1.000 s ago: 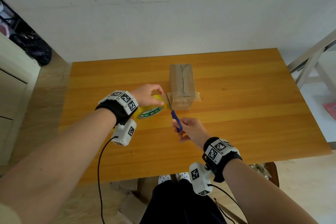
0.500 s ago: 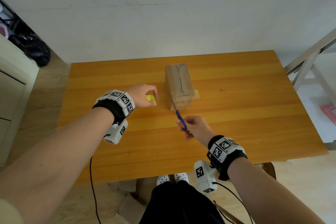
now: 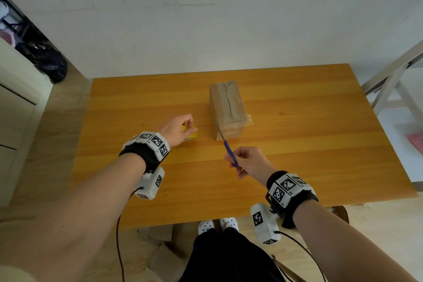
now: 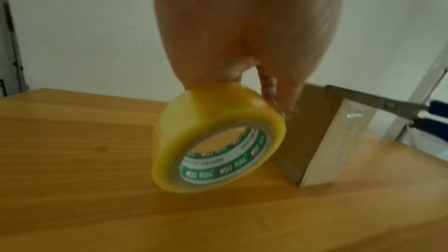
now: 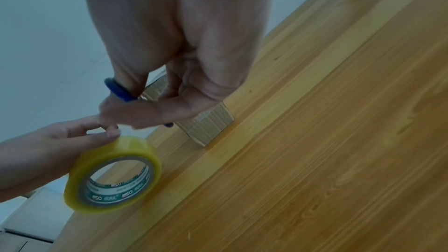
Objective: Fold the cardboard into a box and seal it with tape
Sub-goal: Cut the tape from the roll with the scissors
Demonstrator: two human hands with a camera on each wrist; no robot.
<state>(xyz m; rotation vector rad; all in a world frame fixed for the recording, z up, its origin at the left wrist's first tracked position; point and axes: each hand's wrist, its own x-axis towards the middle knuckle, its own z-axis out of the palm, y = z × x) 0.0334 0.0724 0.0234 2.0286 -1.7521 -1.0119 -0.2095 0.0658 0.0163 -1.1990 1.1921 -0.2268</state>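
Observation:
A folded cardboard box with clear tape along its top seam stands in the middle of the wooden table. My left hand grips a yellowish tape roll with a green-and-white core, standing on edge left of the box. My right hand holds blue-handled scissors, their blades pointing at the box's near left corner. In the right wrist view the roll is under the left hand and the scissors' handle is round my thumb. A loose tape end sticks out at the box's near right.
A white cabinet stands to the left with a dark bag behind it. A pale metal frame is beyond the table's right edge. Cardboard scraps lie on the floor by my feet.
My left hand has carried the tape roll leftward, away from the box, and stood it on edge. The right hand with the scissors has shifted slightly right and back.

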